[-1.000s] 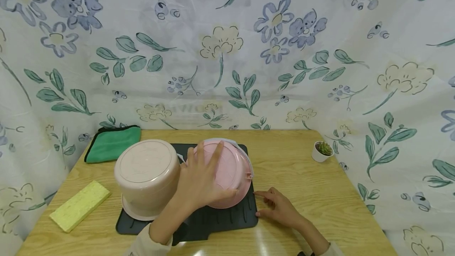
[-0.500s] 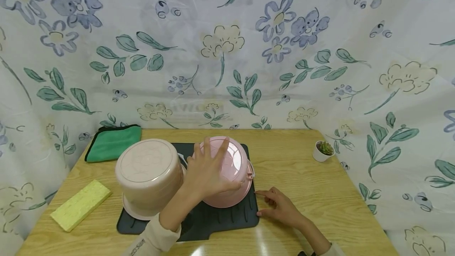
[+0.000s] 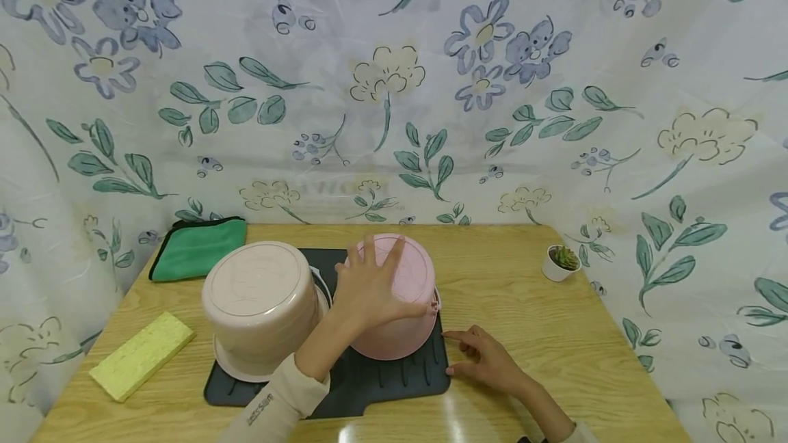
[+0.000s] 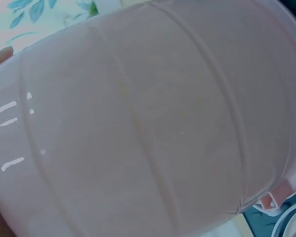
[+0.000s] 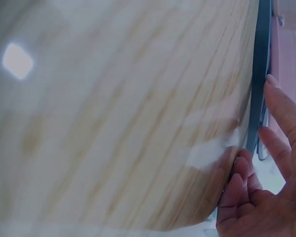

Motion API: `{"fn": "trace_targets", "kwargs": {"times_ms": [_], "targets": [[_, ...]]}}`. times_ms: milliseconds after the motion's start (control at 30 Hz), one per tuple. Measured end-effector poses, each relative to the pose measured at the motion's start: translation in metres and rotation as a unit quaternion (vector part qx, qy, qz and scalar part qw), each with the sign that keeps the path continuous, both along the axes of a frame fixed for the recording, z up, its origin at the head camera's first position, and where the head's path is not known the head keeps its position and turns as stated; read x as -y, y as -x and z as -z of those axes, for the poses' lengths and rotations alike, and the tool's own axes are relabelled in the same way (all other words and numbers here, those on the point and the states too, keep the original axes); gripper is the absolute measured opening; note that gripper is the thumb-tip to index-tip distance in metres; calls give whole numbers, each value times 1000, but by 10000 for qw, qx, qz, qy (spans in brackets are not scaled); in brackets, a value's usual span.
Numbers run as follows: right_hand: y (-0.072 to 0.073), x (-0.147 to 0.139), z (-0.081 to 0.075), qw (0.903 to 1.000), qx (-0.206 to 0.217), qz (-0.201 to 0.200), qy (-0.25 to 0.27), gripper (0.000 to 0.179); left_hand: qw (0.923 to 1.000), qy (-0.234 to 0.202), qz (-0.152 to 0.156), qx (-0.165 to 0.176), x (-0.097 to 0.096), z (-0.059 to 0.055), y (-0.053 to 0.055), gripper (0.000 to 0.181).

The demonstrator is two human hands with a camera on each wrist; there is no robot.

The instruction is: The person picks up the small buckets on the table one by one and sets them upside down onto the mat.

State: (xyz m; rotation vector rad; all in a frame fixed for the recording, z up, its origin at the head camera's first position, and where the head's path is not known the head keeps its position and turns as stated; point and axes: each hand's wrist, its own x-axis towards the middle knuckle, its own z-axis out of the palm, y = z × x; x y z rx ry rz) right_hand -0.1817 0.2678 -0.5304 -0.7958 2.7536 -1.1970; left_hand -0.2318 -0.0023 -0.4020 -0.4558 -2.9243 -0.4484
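Note:
An upside-down pink bucket (image 3: 400,335) stands on the dark ridged drying mat (image 3: 345,392). My left hand (image 3: 369,292) grips it from above, fingers spread over its upturned base and thumb down its near right side. The bucket's ribbed wall (image 4: 138,123) fills the left wrist view, with a fingertip at its edge. To its left, a beige bucket (image 3: 258,320) also sits upside down on the mat. My right hand (image 3: 483,361) lies on the table, index finger and thumb touching the mat's right edge (image 5: 260,69).
A green cloth (image 3: 200,248) lies at the back left of the wooden table (image 3: 492,265), and a yellow sponge (image 3: 141,355) at the front left. A small potted succulent (image 3: 560,262) stands at the right edge. Floral fabric (image 3: 394,87) hangs behind.
The pink bucket has shifted slightly right and straightened from a tilt, its handle dropping toward the rim. My left hand moved right with it. My right hand has stayed at the mat's edge.

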Motion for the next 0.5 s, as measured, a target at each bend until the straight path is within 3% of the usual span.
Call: {"fn": "trace_targets", "kwargs": {"times_ms": [500], "targets": [[0, -2, 2, 10000, 82, -21, -18, 58, 9986, 187, -99, 476, -7, 2, 19, 118]]}}
